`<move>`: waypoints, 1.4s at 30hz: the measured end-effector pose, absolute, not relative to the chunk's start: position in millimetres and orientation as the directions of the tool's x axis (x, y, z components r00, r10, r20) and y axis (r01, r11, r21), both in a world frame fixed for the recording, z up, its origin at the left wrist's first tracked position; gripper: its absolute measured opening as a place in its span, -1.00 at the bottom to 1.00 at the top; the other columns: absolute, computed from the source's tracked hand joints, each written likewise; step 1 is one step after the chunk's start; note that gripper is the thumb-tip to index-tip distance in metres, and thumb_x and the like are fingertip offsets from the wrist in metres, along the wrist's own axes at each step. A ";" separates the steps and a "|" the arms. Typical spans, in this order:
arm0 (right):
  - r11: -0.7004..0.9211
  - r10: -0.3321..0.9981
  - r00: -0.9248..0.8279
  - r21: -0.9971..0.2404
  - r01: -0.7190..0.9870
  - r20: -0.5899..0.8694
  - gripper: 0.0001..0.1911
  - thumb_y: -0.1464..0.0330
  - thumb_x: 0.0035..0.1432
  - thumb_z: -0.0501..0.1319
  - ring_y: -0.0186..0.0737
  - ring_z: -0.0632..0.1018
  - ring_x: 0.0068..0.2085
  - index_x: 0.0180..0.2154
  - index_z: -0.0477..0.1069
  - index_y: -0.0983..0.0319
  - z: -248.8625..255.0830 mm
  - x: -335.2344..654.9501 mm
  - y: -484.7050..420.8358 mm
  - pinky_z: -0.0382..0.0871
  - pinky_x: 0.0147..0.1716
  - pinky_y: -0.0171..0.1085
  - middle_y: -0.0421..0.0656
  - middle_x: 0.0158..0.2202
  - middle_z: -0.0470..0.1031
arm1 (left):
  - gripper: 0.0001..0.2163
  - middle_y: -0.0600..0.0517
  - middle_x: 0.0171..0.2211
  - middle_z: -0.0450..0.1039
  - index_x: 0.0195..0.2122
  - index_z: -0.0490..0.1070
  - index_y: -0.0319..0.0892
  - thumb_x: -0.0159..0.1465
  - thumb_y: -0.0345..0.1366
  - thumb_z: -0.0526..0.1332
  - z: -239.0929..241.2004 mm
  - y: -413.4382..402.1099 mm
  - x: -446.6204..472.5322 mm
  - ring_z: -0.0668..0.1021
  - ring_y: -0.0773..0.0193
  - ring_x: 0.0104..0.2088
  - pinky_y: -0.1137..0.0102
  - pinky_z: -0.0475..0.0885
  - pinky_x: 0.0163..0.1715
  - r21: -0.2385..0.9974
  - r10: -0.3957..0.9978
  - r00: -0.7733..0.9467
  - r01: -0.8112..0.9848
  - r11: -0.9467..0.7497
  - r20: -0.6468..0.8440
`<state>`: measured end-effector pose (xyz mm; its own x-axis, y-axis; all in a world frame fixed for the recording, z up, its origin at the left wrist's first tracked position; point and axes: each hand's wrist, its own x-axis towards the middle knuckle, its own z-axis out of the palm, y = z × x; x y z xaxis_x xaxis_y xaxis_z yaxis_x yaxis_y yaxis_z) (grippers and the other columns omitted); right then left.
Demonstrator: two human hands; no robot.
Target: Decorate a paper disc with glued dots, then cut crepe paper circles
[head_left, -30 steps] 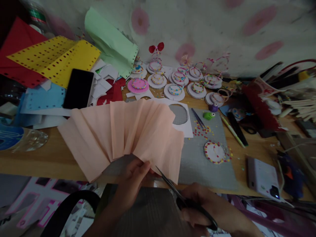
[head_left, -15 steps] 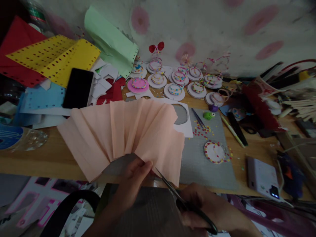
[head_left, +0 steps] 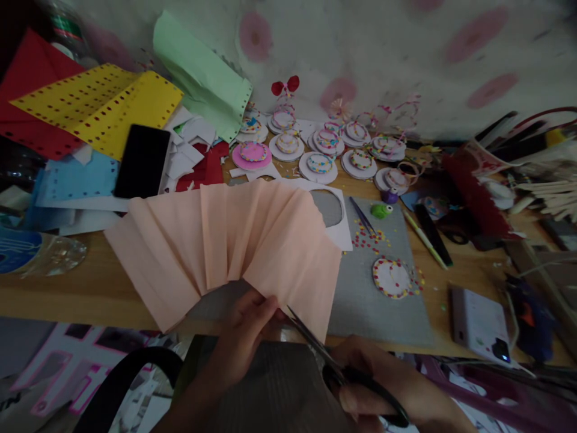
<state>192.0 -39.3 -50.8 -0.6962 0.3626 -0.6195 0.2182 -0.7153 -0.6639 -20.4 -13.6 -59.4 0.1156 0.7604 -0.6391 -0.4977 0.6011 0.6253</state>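
Cluttered wooden tabletop (head_left: 67, 288) runs under a pink-spotted wall. My left hand (head_left: 250, 328) pinches the gathered lower edge of a pleated sheet of peach crepe paper (head_left: 216, 240), which fans out away from it. My right hand (head_left: 383, 385), just beside the left, is closed through the handles of black-handled steel scissors (head_left: 315, 344). Their blades are parted at the paper's lower right edge. Beyond my right hand lies a grey felt mat (head_left: 374, 319) bearing a white bead-rimmed disc (head_left: 391, 278). Far left, a bottle's blue label (head_left: 15, 249) is too blurred to read.
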 end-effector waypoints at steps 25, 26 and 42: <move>-0.790 0.388 -0.426 -0.533 0.303 -0.817 -0.37 -0.18 -0.12 0.29 -0.49 0.24 -0.61 -0.41 0.29 0.27 -27.0 188.8 -58.6 -0.01 -0.66 -0.44 -0.28 -0.59 0.29 | -0.76 0.06 -0.52 0.50 -0.50 0.53 -0.19 0.01 -0.12 0.42 -73.7 -15.2 -22.8 0.50 0.25 -0.42 0.41 0.39 -0.33 0.838 0.877 -0.019 -0.304 0.453 -0.481; -0.796 0.377 -0.413 -0.518 0.312 -0.829 -0.36 -0.18 -0.13 0.30 -0.49 0.24 -0.61 -0.39 0.28 0.26 -27.9 189.3 -60.0 0.00 -0.66 -0.44 -0.28 -0.59 0.31 | -0.77 0.06 -0.52 0.50 -0.50 0.53 -0.18 0.00 -0.13 0.42 -73.0 -14.9 -21.7 0.50 0.25 -0.42 0.40 0.39 -0.32 0.831 0.874 -0.017 -0.320 0.456 -0.486; -0.710 0.382 -0.542 -0.613 0.346 -0.749 -0.31 -0.28 -0.15 0.20 -0.52 0.19 -0.70 -0.65 0.21 0.24 -30.1 184.9 -51.7 -0.04 -0.73 -0.45 -0.31 -0.73 0.18 | -0.80 0.08 -0.55 0.48 -0.50 0.52 -0.17 0.02 -0.14 0.39 -70.4 -13.5 -20.2 0.49 0.26 -0.44 0.42 0.37 -0.38 0.834 0.872 -0.024 -0.309 0.458 -0.488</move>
<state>184.9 -51.7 -30.1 -0.5422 0.3818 -0.7486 0.3465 -0.7100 -0.6130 -20.2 -13.5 -70.4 -0.0243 0.8723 -0.4883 -0.3090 0.4580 0.8335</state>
